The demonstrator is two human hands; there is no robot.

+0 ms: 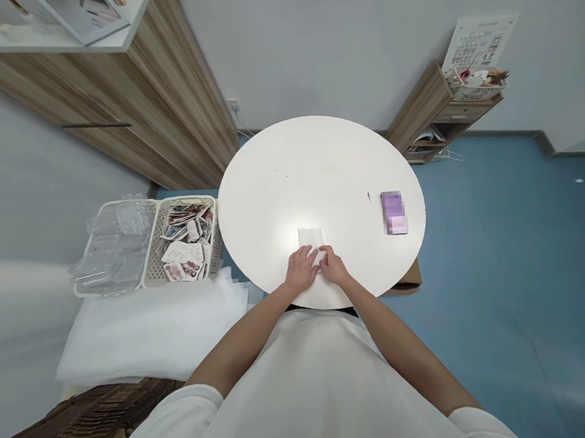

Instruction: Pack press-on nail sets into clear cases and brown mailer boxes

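My left grip (301,270) lies over a white sheet-like piece (310,236) near the round counter's (313,161) close edge, fingers slightly spread; from afar I cannot tell whether my right grip (334,267) pinches it. Light, even pressure should keep it flat.

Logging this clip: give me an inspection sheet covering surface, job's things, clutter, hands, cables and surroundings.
Surface: glossy, rounded white table with a few small dark specks.
Job's things: flat white rectangular piece under the hands; material unclear.
Clutter: pixelated purple-and-pink block on the table's right side; white perforated plastic basket of printed cards, left of the table.
Grippers: bare hands; left hand lies on the white piece, right hand touches its right side.
Cables: thin white cable below the white wall socket.
Surroundings: tall brown wood-grain cabinet, low brown wood-grain shelf unit, blue floor.
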